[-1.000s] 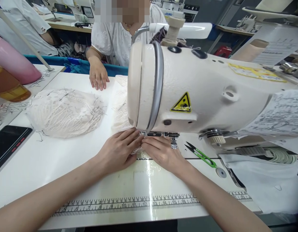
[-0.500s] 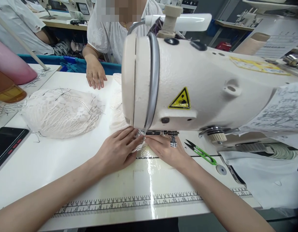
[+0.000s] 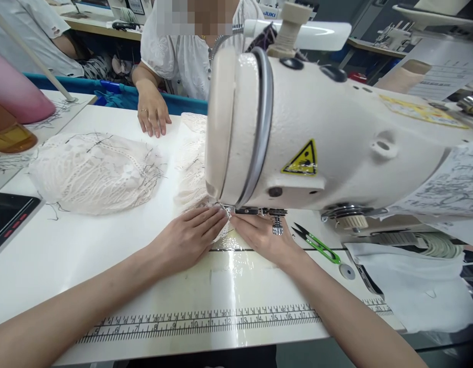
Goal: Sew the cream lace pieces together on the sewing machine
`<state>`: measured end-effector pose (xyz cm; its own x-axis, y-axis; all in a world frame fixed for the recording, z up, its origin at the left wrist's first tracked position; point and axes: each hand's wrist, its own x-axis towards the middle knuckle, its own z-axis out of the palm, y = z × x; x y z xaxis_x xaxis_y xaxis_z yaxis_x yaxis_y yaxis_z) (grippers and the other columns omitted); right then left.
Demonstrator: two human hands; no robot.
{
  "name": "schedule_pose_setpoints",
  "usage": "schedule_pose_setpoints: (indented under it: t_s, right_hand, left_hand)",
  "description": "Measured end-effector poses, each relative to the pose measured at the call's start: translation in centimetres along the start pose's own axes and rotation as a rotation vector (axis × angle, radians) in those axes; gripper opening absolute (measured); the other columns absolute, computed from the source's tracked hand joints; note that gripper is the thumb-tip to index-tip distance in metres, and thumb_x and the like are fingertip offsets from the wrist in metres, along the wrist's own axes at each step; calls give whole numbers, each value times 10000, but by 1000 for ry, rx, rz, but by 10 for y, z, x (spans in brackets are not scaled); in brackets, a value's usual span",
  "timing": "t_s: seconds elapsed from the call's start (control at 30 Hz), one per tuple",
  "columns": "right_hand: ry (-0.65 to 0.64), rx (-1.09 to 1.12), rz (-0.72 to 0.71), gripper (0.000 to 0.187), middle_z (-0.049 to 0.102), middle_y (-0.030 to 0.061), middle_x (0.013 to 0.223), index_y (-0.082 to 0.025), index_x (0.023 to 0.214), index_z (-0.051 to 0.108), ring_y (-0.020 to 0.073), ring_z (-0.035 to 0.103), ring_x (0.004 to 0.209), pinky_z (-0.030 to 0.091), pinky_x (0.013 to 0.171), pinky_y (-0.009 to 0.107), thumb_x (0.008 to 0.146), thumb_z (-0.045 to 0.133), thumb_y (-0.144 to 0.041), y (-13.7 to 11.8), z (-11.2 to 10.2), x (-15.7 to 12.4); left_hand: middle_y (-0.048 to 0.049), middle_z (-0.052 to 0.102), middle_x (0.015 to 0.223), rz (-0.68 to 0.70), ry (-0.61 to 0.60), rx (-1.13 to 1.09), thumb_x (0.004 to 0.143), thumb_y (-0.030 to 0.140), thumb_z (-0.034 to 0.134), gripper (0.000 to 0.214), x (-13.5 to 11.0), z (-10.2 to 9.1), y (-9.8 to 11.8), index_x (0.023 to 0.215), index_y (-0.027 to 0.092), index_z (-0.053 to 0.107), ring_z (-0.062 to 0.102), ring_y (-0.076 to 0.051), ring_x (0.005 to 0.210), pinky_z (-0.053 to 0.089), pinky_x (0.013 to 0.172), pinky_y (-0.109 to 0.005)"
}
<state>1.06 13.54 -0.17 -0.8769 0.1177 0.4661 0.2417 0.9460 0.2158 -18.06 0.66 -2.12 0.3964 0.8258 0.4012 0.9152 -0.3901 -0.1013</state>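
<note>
Cream lace fabric (image 3: 191, 166) lies left of the sewing machine head (image 3: 298, 128) and runs under its needle area. My left hand (image 3: 186, 235) rests flat on the near end of this lace, fingers stretched out and side by side, tips close to the presser foot. From the other side, my right hand (image 3: 264, 237) lies flat on the machine bed, its fingers extended toward the same spot and partly covered by the machine's metal parts. A small strip of lace shows between the two hands. The needle itself is hard to make out.
Green-handled thread snips (image 3: 318, 245) and a bobbin (image 3: 347, 271) lie right of my right hand. A bundled lace piece (image 3: 94, 174) with loose dark threads and a phone (image 3: 12, 220) are at left. Across the table rests another person's hand (image 3: 154, 110). A printed ruler (image 3: 194, 324) edges the front.
My left hand's fingers have flattened and drawn together, and its thumb is now tucked out of sight. My right hand stays nearly in place. The camera view has shifted slightly.
</note>
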Motion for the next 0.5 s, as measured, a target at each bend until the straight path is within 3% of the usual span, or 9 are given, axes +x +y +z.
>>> schedule_pose_setpoints:
  t_s: [0.23,0.5]
  right_hand:
    - [-23,60,-128,246,720,27,1021,-181,1064,644,128,630,927,456,695,263,906,512,-46,-7,7,-1]
    - [171,128,-172,150,729,-12,865,-163,913,655,121,638,874,473,747,266,881,552,-59,-18,11,8]
  left_hand:
    - [-99,590,1327,60,-30,-40,964,141,341,400,-2,-9,-14,1293,77,559,558,-221,1242,441,1088,-365]
    - [-109,619,1293,31,-19,-58,977,146,342,382,-1,-7,-17,1262,101,593,547,-226,1256,423,1111,-382]
